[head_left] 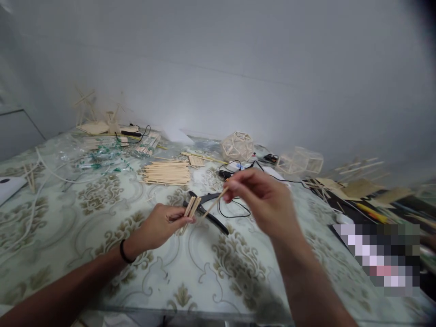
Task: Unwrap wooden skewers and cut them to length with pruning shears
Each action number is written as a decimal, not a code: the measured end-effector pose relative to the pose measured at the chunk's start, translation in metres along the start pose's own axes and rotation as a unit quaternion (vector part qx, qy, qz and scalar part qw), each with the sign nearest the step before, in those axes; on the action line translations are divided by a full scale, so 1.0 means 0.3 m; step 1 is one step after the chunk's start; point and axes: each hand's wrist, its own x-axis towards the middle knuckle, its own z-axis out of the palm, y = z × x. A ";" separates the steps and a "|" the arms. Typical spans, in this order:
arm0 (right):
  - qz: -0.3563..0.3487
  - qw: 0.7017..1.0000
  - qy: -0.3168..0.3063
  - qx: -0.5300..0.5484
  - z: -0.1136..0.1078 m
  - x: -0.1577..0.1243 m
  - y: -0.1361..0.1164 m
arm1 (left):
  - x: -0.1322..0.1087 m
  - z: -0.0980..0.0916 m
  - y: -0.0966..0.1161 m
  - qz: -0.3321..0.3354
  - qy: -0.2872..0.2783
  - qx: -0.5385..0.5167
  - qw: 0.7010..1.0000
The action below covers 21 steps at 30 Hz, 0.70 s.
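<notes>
My left hand [169, 222], with a dark band on its wrist, pinches a small bundle of short wooden sticks [192, 206], tilted up from the fingers. To its right, my right hand [260, 197] is raised over the table, holding one thin wooden stick [215, 202] between thumb and fingertips. The lower end of that stick points down toward the bundle; a small gap shows between them. Behind and below lies a pair of black-handled cutters [218, 223] on the patterned cloth, partly covered by the sticks. A pile of loose wooden sticks [166, 171] lies farther back.
Stick-built frames stand at the back: a ball-shaped one [237, 145] and a longer one [300, 161]. Clear plastic packaging [98, 156] and a white cable [51, 172] are at left. A black cable [235, 216] loops near the cutters. A yellow-handled tool [371, 212] lies right.
</notes>
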 end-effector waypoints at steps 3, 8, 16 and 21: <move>0.059 0.997 -0.048 0.003 0.072 -0.026 0.077 | 0.000 0.005 -0.009 -0.007 0.001 0.016 1.000; 0.082 0.992 -0.089 0.023 0.137 -0.045 0.121 | 0.002 0.005 -0.011 -0.016 0.007 0.015 1.000; 0.004 0.989 -0.129 -0.067 0.152 -0.057 0.161 | 0.001 0.002 -0.003 -0.002 -0.007 0.019 1.000; -0.014 0.993 -0.101 -0.067 0.160 -0.063 0.173 | 0.002 0.009 -0.014 -0.006 -0.007 0.020 1.000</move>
